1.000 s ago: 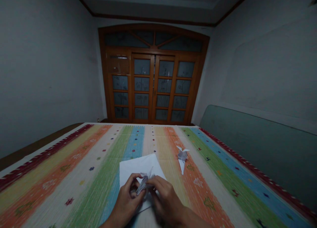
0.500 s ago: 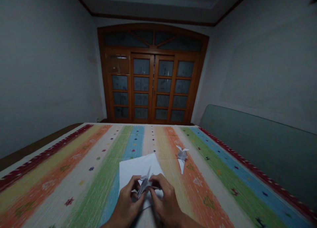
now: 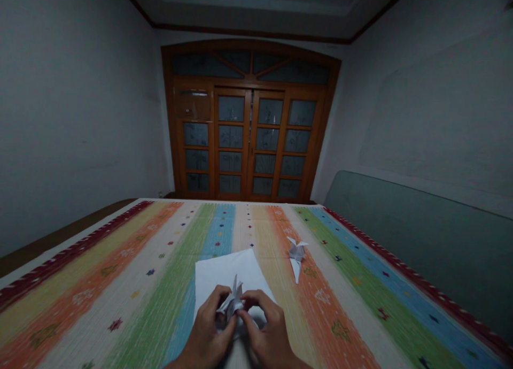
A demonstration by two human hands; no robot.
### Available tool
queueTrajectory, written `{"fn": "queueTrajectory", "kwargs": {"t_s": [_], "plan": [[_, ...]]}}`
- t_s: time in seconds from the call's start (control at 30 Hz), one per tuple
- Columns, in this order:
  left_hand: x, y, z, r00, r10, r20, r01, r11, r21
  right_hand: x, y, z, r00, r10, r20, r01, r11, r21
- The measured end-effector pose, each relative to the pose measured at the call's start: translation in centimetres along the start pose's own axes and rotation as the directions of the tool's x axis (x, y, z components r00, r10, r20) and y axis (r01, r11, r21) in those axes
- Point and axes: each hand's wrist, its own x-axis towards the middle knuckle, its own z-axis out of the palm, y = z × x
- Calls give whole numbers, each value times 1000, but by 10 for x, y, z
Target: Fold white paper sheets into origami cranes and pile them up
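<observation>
Low in the middle of the head view, my left hand (image 3: 209, 332) and my right hand (image 3: 267, 331) pinch a small folded white paper figure (image 3: 232, 302) between fingertips, its points sticking up. Both hands hover over a flat white sheet of paper (image 3: 224, 271) that lies on the striped cloth (image 3: 120, 283). A second folded paper figure (image 3: 296, 254), with a long pointed tail, lies on the orange stripe to the right, apart from my hands.
The multicoloured striped cloth covers a wide flat surface reaching toward a wooden double door with glass panes (image 3: 248, 139). A grey-green padded panel (image 3: 417, 240) runs along the right edge. A bare wall (image 3: 72, 117) stands on the left.
My hands have drawn closer together and a little toward me, and the folded figure now stands more upright between my fingertips. The sheet and the other figure have not moved.
</observation>
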Motion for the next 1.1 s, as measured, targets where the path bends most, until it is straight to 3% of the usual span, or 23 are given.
{"fn": "queueTrajectory", "kwargs": {"t_s": [0.17,0.37,0.57,0.77,0.93,1.1], "plan": [[0,4,1,997,4,75,-3,1000,-14,2,4,1,987,160,4,-159,981,112],[-5,-1,-7,972,105,211,-72,984,-161,6,4,-4,991,133,16,-134,978,161],[-7,-13,-3,984,35,173,7,972,-234,1,7,-8,995,82,61,-94,966,239],[-5,-10,-3,978,52,202,-6,975,-221,-3,10,-10,992,62,105,-87,964,251],[-1,-4,-4,979,-19,201,51,987,-153,-7,15,-10,987,59,148,-100,954,283],[2,-2,-6,988,-88,127,91,996,-17,-10,20,-8,988,86,129,-125,934,336]]}}
